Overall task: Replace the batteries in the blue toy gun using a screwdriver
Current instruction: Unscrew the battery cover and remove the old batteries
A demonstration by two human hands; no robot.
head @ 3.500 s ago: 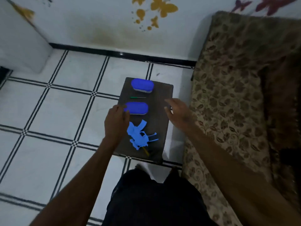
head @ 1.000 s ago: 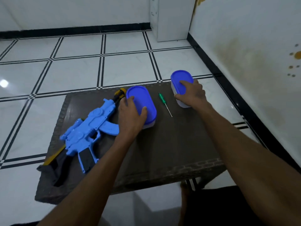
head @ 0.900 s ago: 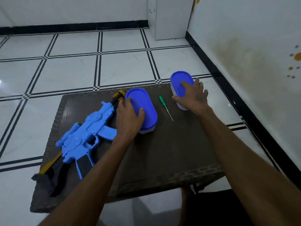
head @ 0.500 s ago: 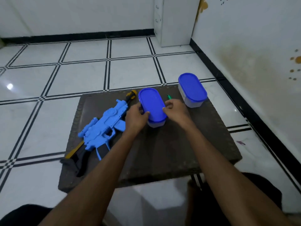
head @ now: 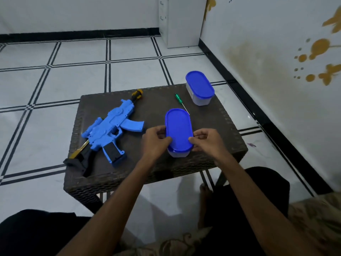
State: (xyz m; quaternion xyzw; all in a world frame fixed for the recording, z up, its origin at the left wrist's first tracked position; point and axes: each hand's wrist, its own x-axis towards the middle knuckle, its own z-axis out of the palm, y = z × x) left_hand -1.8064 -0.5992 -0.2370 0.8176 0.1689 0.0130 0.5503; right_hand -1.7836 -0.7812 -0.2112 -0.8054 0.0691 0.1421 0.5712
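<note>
The blue toy gun (head: 110, 128) lies on its side on the left half of a dark wicker table (head: 217, 119). A green-handled screwdriver (head: 181, 102) rests farther back, between two oval containers with blue lids. The near container (head: 178, 128) sits by the table's front edge. My left hand (head: 155, 140) grips its left side and my right hand (head: 206, 141) grips its right side, thumbs on the lid rim. The far container (head: 199, 86) stands closed at the back right corner.
White tiled floor with black lines surrounds the table. A wall with yellow butterfly stickers (head: 317, 50) runs along the right. A white cabinet (head: 181, 21) stands in the far corner. My dark-clothed legs and a patterned seat cushion (head: 313, 224) are below.
Both hands drew the near container toward the table's front edge, uncovering the screwdriver. Earlier my right hand left the far container and joined the left hand on the near one.
</note>
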